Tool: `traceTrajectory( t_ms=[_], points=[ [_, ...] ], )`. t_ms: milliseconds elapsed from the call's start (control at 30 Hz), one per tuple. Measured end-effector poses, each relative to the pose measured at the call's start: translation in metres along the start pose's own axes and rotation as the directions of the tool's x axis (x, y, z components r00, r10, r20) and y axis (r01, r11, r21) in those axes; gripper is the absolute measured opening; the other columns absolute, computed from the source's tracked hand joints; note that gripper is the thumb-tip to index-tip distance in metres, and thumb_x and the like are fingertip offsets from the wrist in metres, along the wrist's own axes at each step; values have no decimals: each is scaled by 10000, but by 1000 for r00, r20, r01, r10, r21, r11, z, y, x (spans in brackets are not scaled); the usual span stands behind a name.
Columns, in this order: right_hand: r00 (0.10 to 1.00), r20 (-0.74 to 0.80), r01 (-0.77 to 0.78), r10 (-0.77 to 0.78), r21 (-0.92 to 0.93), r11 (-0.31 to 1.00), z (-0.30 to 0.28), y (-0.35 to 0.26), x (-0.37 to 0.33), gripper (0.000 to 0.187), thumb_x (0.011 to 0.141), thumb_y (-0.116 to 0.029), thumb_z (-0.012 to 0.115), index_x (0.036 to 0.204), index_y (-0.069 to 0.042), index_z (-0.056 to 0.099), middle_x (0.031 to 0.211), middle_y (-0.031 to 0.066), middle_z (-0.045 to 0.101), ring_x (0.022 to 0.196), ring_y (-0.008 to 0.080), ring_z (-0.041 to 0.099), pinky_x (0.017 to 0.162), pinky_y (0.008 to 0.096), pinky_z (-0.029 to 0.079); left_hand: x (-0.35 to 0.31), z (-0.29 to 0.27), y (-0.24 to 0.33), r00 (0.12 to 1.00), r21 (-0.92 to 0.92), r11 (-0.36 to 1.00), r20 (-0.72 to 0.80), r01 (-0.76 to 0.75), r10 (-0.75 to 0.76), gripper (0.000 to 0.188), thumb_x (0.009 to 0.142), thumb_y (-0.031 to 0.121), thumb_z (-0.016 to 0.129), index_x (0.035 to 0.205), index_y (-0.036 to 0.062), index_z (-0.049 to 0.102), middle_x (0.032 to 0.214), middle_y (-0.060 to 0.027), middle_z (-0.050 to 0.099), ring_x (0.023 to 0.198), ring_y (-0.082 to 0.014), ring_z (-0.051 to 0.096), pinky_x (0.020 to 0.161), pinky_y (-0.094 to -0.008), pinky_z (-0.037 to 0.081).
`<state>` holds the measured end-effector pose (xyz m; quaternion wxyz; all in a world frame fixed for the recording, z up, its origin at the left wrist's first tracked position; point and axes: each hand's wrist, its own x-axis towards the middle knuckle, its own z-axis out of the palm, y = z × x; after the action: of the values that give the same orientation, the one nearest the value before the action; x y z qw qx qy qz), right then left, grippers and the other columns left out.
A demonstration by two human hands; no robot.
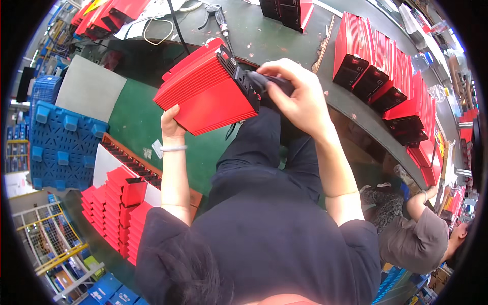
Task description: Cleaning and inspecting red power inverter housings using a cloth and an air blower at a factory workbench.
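Note:
A red ribbed metal case with a black end panel is tilted in front of me above the green floor. My left hand grips its lower left edge, with most of the fingers hidden behind it. At the black panel, my right hand is closed around a dark, blurred object that I cannot make out further. The tip of that object meets or nearly meets the panel. A second red ribbed piece shows just behind the case.
Red cases stand in a row along the dark bench at right. A hand tool with a cord lies on the bench ahead. Stacked red housings and a blue plastic pallet are at left. Another person works at right.

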<state>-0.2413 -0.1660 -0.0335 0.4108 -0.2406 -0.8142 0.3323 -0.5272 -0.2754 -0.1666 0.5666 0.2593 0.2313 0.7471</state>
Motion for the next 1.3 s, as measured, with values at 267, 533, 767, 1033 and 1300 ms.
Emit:
traceTrajectory(
  t_ms=[267,533,767,1033,1300],
  points=[
    [980,177,140,-95,-262,955,25,7,-10,141,728,6,614,865,-17,594,848,120,599,801,295,603,695,353,483,-2,3,2,999,-11,1000,-44,-21,21,601,754,92,660,1297,-26,434,1248,-177,541,1147,-317,538,986,-424,442],
    [971,237,101,-7,-387,917,-3,8,-12,116,699,-102,621,797,-49,590,786,104,600,829,287,581,769,366,435,-1,15,7,993,118,992,-109,-37,50,527,764,42,642,1259,-26,475,1208,-159,572,1117,-291,563,963,-396,458],
    [980,-145,101,-137,-235,967,25,4,21,188,748,3,612,935,-14,610,847,115,623,790,242,637,733,313,497,4,30,9,996,110,993,-84,-28,38,533,754,29,650,1258,-20,481,1203,-160,576,1104,-285,572,954,-388,461],
    [783,553,406,-285,-107,907,49,-2,-32,50,712,-113,609,733,-100,565,725,39,516,704,229,566,608,370,444,0,5,0,998,45,998,-35,-53,55,644,706,93,684,1296,-13,448,1251,-168,545,1163,-321,525,988,-424,435],
    [863,506,-501,14,850,164,-22,9,-42,247,850,-104,591,1073,-16,528,853,123,632,705,143,604,693,259,491,-2,-41,-19,994,-96,990,45,-99,104,720,658,258,730,1285,10,477,1251,-152,556,1136,-333,537,997,-465,423]
  ],
)
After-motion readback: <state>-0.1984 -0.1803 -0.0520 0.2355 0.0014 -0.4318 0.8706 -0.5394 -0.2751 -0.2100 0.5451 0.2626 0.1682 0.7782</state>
